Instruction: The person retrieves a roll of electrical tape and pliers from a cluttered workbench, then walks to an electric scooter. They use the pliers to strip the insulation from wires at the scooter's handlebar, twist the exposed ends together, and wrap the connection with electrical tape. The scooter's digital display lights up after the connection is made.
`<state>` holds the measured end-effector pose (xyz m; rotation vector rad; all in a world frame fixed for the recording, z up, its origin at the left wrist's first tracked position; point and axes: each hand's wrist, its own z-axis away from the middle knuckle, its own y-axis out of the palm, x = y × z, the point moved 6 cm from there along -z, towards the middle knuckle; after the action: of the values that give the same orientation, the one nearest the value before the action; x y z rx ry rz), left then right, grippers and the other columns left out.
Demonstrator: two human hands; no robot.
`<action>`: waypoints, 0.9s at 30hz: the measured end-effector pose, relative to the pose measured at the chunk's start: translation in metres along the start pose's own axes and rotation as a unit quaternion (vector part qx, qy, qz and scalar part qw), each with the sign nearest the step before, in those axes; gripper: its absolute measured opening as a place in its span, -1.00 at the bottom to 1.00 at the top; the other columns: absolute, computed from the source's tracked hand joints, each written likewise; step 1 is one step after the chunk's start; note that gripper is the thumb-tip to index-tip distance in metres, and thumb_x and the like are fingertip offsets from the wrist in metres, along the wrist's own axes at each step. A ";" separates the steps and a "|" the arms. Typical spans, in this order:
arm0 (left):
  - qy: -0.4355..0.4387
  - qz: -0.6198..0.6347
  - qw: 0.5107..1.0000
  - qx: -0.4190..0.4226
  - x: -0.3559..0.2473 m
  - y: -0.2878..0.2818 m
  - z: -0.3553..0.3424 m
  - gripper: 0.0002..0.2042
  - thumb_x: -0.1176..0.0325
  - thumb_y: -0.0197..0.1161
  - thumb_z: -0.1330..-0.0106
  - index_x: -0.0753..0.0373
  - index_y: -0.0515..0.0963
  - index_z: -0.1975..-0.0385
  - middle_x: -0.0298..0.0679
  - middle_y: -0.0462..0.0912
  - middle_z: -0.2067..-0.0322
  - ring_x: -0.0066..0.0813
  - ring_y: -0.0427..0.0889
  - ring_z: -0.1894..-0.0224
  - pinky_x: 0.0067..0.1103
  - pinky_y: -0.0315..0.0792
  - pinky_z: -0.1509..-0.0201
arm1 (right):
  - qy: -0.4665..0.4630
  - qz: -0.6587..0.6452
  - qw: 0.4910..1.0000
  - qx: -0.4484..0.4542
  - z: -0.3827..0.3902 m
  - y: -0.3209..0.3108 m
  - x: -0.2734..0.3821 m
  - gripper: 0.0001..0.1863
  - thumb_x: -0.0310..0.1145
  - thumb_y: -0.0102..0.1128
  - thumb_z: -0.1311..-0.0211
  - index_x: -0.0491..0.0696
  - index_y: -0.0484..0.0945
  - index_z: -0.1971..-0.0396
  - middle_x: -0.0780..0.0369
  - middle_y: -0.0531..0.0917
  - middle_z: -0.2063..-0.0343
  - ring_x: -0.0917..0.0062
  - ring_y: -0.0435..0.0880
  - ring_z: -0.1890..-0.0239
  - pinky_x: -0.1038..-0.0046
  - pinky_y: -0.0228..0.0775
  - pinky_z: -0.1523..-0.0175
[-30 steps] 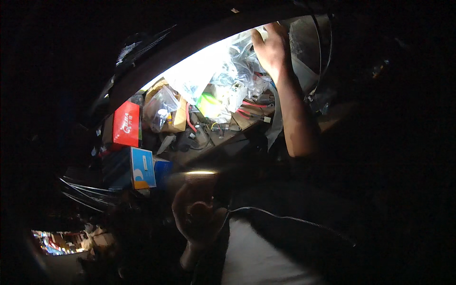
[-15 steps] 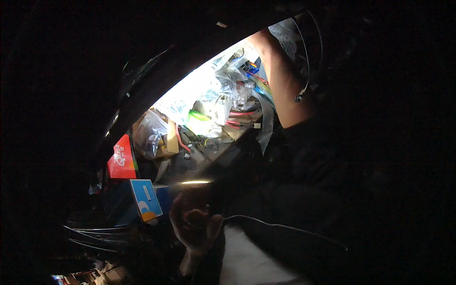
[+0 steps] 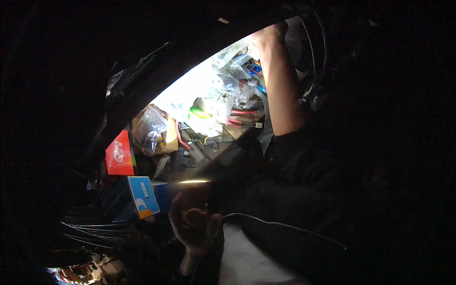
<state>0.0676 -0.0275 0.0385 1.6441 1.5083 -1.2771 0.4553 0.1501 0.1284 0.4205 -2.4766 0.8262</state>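
Low in the middle, my left hand [image 3: 194, 223] is closed around a dark hand-held light, whose glowing edge [image 3: 194, 181] shows above the fingers. Its beam falls on a heap of clear plastic bags [image 3: 223, 78], with red wires [image 3: 242, 112] and white connectors among them. My right forearm reaches up over the heap's right side. At its far end my right hand [image 3: 274, 31] is partly seen beside the bags; its fingers are hidden by the bright glare and dark edge, so what it holds cannot be told.
Left of the heap stand a cardboard box [image 3: 170, 137] with a plastic bag on it, a red box [image 3: 119, 154] and a blue box [image 3: 144, 197]. Thin cables [image 3: 90, 230] lie lower left. A coiled cord [image 3: 285, 224] runs right from my left hand. Darkness covers much else.
My right forearm has turned more upright, and more of the wrist shows at the top. The left hand keeps its grip on the light; the view has shifted slightly.
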 end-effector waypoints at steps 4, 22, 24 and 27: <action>0.014 0.075 0.997 0.022 -0.001 0.007 0.001 -0.12 0.42 0.50 -0.12 0.30 0.06 -0.39 0.00 0.44 -0.16 -0.18 0.47 -0.22 -0.35 0.46 -0.21 | -0.002 -0.056 0.998 -0.012 0.022 -0.028 0.010 -0.43 -0.15 0.22 -0.28 -0.04 0.34 -0.22 0.19 0.54 0.28 0.44 0.47 0.30 0.42 0.38 0.20; -0.008 -0.323 0.913 -0.248 -0.008 -0.034 0.073 -0.62 0.29 0.27 -0.34 0.32 0.35 -0.03 -0.16 0.51 0.08 -0.30 0.55 0.19 -0.46 0.51 0.08 | 0.032 -0.504 0.524 0.686 0.235 0.025 0.151 -0.18 -0.26 0.38 -0.19 -0.02 0.13 -0.38 0.31 0.44 0.50 0.65 0.32 0.58 0.58 0.25 0.42; -0.063 -0.354 0.858 -0.368 -0.010 -0.048 0.111 -0.65 0.23 0.25 -0.37 0.31 0.38 0.01 -0.19 0.51 0.11 -0.31 0.54 0.24 -0.47 0.50 0.12 | 0.026 -0.485 0.434 0.759 0.272 0.057 0.172 -0.15 -0.27 0.39 -0.18 -0.01 0.10 -0.39 0.32 0.43 0.53 0.68 0.30 0.61 0.60 0.24 0.44; -0.149 -0.351 0.786 -0.486 0.002 -0.075 0.178 -0.65 0.23 0.24 -0.37 0.31 0.38 0.00 -0.18 0.51 0.10 -0.31 0.54 0.23 -0.46 0.50 0.12 | -0.047 -0.446 0.444 0.776 0.354 0.115 0.215 -0.13 -0.26 0.47 -0.10 -0.05 0.17 -0.37 0.34 0.45 0.52 0.74 0.32 0.59 0.63 0.24 0.44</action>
<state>-0.0521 -0.1677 -0.0178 0.1921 2.1093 -0.7238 0.1023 -0.0107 -0.0564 2.0273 -0.3310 2.1565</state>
